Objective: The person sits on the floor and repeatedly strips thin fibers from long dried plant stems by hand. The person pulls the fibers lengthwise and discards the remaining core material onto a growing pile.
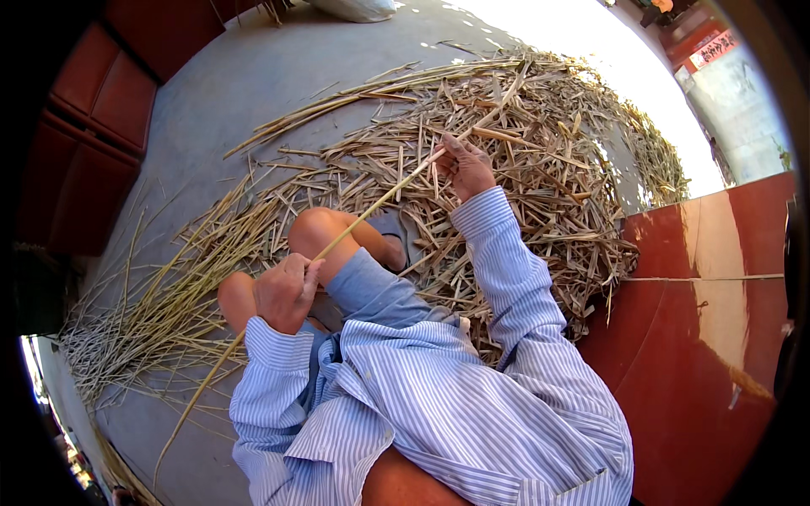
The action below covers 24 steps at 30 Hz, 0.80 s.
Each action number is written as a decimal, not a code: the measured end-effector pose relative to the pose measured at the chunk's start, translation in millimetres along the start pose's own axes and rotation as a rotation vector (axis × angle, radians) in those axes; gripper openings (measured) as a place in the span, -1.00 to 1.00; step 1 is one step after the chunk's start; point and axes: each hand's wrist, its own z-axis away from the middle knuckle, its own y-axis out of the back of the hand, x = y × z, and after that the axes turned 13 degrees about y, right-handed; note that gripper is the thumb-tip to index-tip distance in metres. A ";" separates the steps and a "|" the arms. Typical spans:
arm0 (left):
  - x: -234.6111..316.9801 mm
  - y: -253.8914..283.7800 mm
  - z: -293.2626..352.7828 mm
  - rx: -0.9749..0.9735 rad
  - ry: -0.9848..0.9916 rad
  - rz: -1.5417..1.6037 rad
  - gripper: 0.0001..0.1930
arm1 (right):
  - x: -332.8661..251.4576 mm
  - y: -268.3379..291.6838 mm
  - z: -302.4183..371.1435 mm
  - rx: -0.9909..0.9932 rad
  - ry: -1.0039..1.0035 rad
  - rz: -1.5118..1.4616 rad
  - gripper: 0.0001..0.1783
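A long, thin dried stalk (377, 205) runs slantwise across my lap, from low on the left up toward the heap. My left hand (285, 293) is closed round its lower part, above my left knee. Farther up, my right hand (465, 166) pinches the same stalk between thumb and fingers. Beyond that hand the stalk's upper end lies over a heap of dry husks and leaf sheaths (540, 185), where its tip is hard to tell from the litter. The stalk's thin lower end curves down past my left sleeve.
Thin bare stalks (160, 316) lie spread over the grey floor (219, 93) at the left. More long stalks (337, 99) rest along the heap's far side. Dark red cabinets (101, 93) stand at the far left, a glossy red panel (700, 320) at the right. A pale sack (354, 8) sits far off.
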 end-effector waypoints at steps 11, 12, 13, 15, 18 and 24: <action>-46.4 47.0 28.4 -0.031 0.035 0.032 -0.82 | -6.0 12.7 -9.0 -0.152 -0.097 -0.079 -0.75; -37.1 33.6 19.4 -0.025 0.023 0.075 -0.83 | 0.4 1.5 4.4 -0.158 -0.087 -0.084 -0.76; -29.2 18.8 11.1 -0.021 0.008 0.119 -0.83 | 6.4 -8.8 18.2 -0.160 -0.076 -0.089 -0.76; -17.1 -6.2 -3.4 0.038 -0.003 0.140 -0.81 | 11.8 -25.3 35.9 -0.175 -0.094 -0.097 -0.75; -11.3 -13.8 -6.8 0.036 0.005 0.157 -0.79 | 6.6 -23.3 38.4 -0.167 -0.052 -0.092 -0.75; -30.0 3.4 -3.4 -0.027 0.056 0.155 -0.74 | -46.9 89.1 -46.6 0.306 0.084 -0.143 -0.71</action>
